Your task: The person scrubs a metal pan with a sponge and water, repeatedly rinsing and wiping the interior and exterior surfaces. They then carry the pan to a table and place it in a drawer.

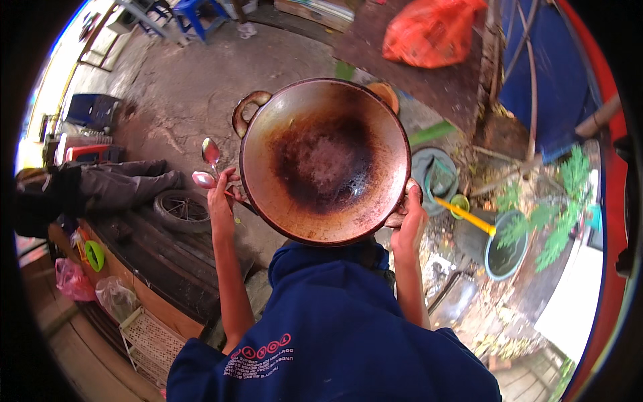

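A worn metal wok (326,156) faces me with its scorched inside showing, dark brown around the middle. My right hand (411,216) grips the loop handle at its lower right, thumb near the rim. The other loop handle (248,111) sticks out free at the upper left. In my left hand (222,198) are two metal spoons (210,152), bowls pointing up and away. A thin dark utensil part (248,207) runs from that hand toward the wok's left rim. Whether the left fingers touch the wok, I cannot tell.
To the right stand a grey basin (437,163), a bucket of water (507,246) and a yellow handle (467,216). A red plastic bag (434,32) lies on a brown board ahead. A person's legs (130,183) and a wheel (182,211) are at left, beside a dark wooden bench (166,271).
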Motion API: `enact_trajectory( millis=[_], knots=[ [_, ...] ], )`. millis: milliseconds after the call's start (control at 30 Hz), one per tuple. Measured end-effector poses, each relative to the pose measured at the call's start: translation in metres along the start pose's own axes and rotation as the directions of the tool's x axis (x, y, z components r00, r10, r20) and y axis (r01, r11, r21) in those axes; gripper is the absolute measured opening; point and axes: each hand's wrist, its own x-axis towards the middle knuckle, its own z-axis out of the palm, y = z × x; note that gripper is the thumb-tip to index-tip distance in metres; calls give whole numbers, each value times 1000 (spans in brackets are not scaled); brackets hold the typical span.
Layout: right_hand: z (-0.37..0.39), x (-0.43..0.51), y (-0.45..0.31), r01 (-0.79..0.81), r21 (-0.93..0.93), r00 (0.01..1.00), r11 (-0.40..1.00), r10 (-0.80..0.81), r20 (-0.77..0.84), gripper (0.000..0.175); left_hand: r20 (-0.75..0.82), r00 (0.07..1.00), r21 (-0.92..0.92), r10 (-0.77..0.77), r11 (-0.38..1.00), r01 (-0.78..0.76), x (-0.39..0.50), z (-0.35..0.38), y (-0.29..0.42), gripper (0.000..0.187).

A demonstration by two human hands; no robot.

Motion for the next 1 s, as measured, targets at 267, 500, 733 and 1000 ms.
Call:
enact_trajectory(
  millis=[267,500,733,1000],
  knots=[
    [129,89,-22,-133,-36,963,990,138,230,36,-231,968,-74,95,991,-114,86,-2,65,42],
    [243,143,-38,116,-62,924,991,-85,373,19,-326,945,-185,19,979,-84,167,11,56,41],
    [356,183,-60,920,-168,374,354,-667,645,15,-256,937,-457,-237,884,99,269,13,43,39],
    [480,192,-49,991,37,24,125,-449,893,23,105,886,-549,-451,716,430,485,-19,50,40]
  ],
)
